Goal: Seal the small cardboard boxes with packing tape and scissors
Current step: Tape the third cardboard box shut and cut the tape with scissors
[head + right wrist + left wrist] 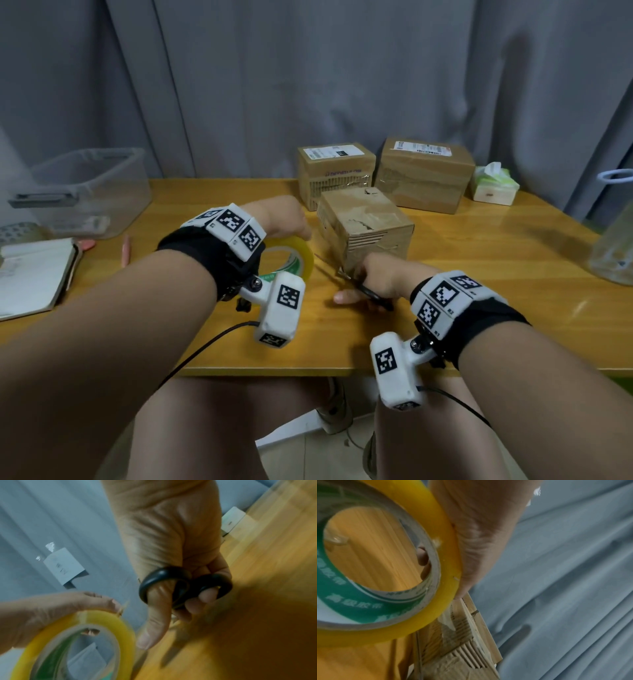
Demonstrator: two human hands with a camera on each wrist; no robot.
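A small cardboard box (366,222) stands on the wooden table (479,267), its top covered in wrinkled tape. My left hand (284,219) grips a yellow tape roll (294,257) with a green core, just left of the box; in the left wrist view the tape roll (388,588) fills the frame with fingers through its core and the box (464,642) beyond. My right hand (373,277) holds black-handled scissors (359,284) at the box's near bottom edge, blades pointing left toward the roll. The thumb and fingers sit in the scissors' handle loops (185,582).
Two larger taped boxes (335,168) (424,171) stand behind, with a tissue box (493,185) to their right. A clear plastic bin (89,192) and an open notebook (30,274) lie left. A clear bag (613,240) sits at the right edge. Grey curtain behind.
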